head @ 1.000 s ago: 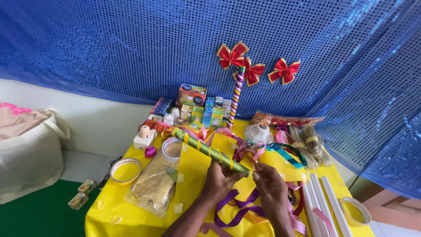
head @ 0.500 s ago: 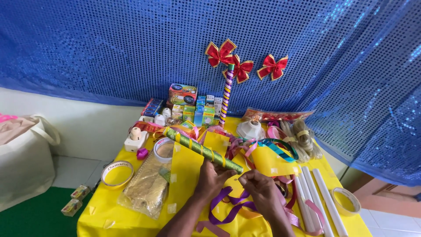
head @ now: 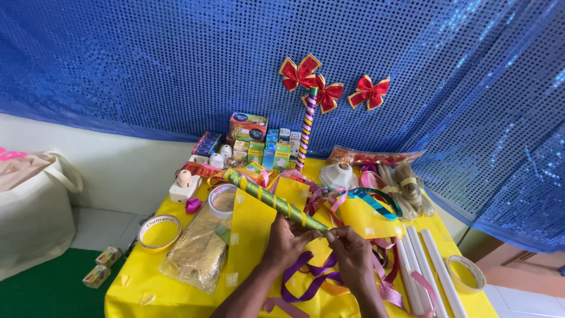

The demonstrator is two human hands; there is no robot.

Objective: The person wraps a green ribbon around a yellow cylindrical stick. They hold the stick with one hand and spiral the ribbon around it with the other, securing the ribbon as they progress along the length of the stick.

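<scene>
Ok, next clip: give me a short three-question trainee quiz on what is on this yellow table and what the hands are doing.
1. True or false: both hands meet at the near end of the green stick wound with a gold stripe.
2. Multiple choice: how many red bows are on the blue sequin backdrop? A) one B) three C) five
3. Fill in: the purple ribbon lies just below the ____ hand.

Key
1. True: the left hand and the right hand both pinch at the stick's near tip.
2. B
3. Left; it curls between the two wrists on the yellow table.
</scene>
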